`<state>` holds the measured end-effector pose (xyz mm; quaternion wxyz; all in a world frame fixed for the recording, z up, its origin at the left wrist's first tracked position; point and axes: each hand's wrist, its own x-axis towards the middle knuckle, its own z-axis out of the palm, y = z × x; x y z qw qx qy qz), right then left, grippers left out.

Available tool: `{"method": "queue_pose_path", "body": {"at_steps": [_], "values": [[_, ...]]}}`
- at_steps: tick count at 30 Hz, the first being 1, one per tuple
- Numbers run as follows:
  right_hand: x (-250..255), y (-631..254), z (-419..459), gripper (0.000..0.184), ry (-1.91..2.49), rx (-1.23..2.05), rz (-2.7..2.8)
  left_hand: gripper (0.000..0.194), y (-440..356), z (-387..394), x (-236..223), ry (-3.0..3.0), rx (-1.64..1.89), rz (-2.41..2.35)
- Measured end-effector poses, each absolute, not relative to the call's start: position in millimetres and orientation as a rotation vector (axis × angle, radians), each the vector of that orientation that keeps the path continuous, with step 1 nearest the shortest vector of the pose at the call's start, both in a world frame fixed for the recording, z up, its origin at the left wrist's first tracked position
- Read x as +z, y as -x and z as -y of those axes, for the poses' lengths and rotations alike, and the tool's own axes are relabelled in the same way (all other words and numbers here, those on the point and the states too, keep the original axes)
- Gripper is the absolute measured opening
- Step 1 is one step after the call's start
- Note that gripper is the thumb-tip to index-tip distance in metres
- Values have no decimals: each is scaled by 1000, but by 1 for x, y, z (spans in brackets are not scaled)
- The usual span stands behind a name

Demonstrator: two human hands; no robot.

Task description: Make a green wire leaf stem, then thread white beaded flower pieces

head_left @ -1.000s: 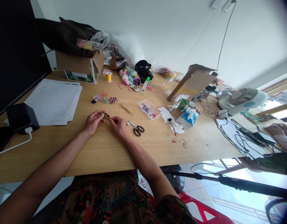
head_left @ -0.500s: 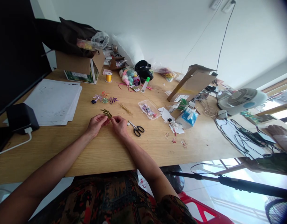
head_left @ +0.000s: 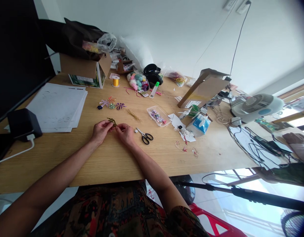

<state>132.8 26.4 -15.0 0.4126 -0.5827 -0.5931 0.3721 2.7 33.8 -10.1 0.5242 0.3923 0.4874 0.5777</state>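
Note:
Between my fingertips is a small dark-green looped piece (head_left: 112, 121) that looks like a wire flower or leaf. My left hand (head_left: 101, 131) pinches it from the left side. My right hand (head_left: 125, 133) is closed at its right edge, fingertips pressed together; the exact hold is hidden by the fingers. Just right of my right hand lie scissors (head_left: 145, 135) with black handles and a small white object (head_left: 136, 131). Beyond my hands are a purple looped flower (head_left: 121, 106), other small coloured flowers (head_left: 104, 103) and a bundle of thin gold wires (head_left: 133, 115).
A clear box of beads (head_left: 158, 116) stands right of centre. Further back are a yellow thread spool (head_left: 115, 81), a glue stick (head_left: 154, 90) and yarn balls (head_left: 137, 81). Paper sheets (head_left: 58, 108) and a black block (head_left: 24, 124) lie left. Another person's hand (head_left: 293, 138) is far right.
The green piece has turned between my fingers and looks more bunched up. My right hand has shifted slightly left, closer to my left hand.

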Motion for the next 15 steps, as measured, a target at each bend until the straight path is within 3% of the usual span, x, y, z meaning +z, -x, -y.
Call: {"method": "queue_pose_path", "body": {"at_steps": [15], "values": [[-15,-132,-26,15,1497,972,1443,32,-2,-34,-7,-952,1380,-1159]]}}
